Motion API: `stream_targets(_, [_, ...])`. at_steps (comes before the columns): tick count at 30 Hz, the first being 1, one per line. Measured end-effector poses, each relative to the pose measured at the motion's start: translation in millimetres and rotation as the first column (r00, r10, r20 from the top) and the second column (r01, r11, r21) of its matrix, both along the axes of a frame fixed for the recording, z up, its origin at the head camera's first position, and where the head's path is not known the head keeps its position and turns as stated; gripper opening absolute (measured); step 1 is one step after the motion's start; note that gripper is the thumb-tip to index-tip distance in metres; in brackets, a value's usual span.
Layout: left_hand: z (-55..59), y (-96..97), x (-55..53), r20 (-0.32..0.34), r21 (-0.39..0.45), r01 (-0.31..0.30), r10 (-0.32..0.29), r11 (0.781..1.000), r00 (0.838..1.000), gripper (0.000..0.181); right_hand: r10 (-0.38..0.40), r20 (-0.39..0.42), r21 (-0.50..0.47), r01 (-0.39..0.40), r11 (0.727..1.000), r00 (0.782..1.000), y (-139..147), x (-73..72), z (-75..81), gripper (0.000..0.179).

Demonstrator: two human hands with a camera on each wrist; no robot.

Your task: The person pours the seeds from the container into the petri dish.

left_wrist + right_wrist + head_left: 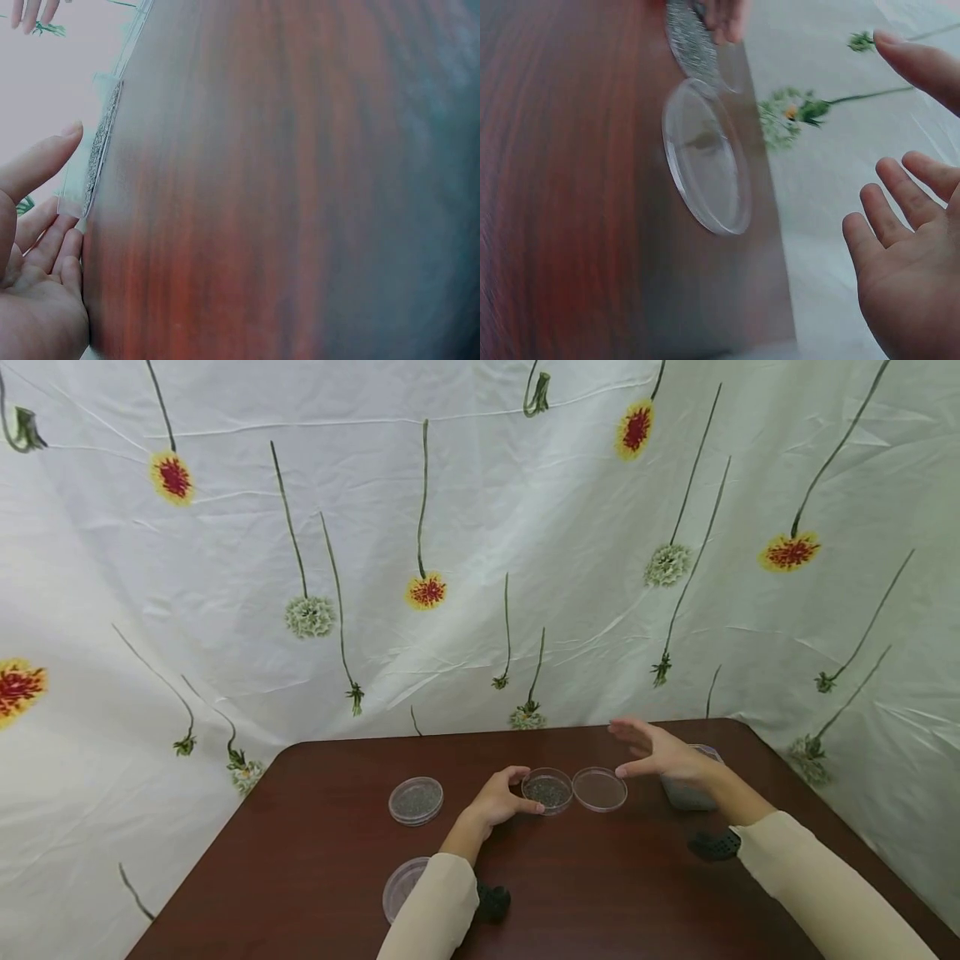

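My left hand (498, 797) holds the side of a clear petri dish (547, 791) filled with dark grey granules, thumb at the near rim and fingers at the far side. In the left wrist view that dish (99, 150) is seen edge-on. Right beside it lies a second clear round dish or lid (600, 790), with no granules in it. My right hand (663, 756) is raised to the right of this piece, fingers spread and holding nothing. The right wrist view shows the same clear piece (705, 157) lying apart from the open palm (919, 262).
Another petri dish (416, 801) with grey contents sits on the left of the dark wooden table (322, 860). A clear round dish (402, 890) is partly behind my left sleeve. A clear container (686, 795) of grey material stands behind my right wrist. A flowered cloth (480, 527) hangs behind.
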State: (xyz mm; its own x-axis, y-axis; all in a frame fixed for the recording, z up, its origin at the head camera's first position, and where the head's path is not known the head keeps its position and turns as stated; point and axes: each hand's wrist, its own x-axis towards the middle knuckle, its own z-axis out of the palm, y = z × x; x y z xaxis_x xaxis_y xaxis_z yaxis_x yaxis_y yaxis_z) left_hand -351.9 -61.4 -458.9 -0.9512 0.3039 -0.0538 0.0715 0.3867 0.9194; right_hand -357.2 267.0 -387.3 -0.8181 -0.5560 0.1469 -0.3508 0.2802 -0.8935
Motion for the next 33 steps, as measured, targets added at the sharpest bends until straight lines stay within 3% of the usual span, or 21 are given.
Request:
stream_targets(8, [-0.2,0.7,1.7,0.001,-0.008,-0.001,0.001,1.000,1.000,0.072,-0.036,0.053,0.044,0.033,0.998,0.998,-20,-2.6,-26.7,0.092])
stream_targets(14, [0.7,0.3,1.3,-0.003,-0.002,0.003,-0.003,1.000,1.000,0.071,-0.070,0.053,0.078,0.066,0.995,0.996,-25,-4.9,-39.0,0.095])
stream_targets(21, [0.2,-0.2,1.5,0.001,-0.003,0.001,-0.001,1.000,1.000,0.071,-0.090,0.119,0.095,0.079,0.992,0.989,-26,-8.5,-54.8,0.099])
stream_targets(29, [1.9,-0.6,0.5,0.011,0.003,0.002,-0.002,1.000,1.000,0.071,-0.135,0.098,0.067,0.129,0.989,0.986,-27,-10.5,-54.1,0.094])
stream_targets(33, [1.4,-1.0,-0.1,0.010,0.009,0.004,-0.004,1.000,1.000,0.071,-0.135,0.079,0.119,0.126,0.985,0.988,-26,-9.1,-53.2,0.096])
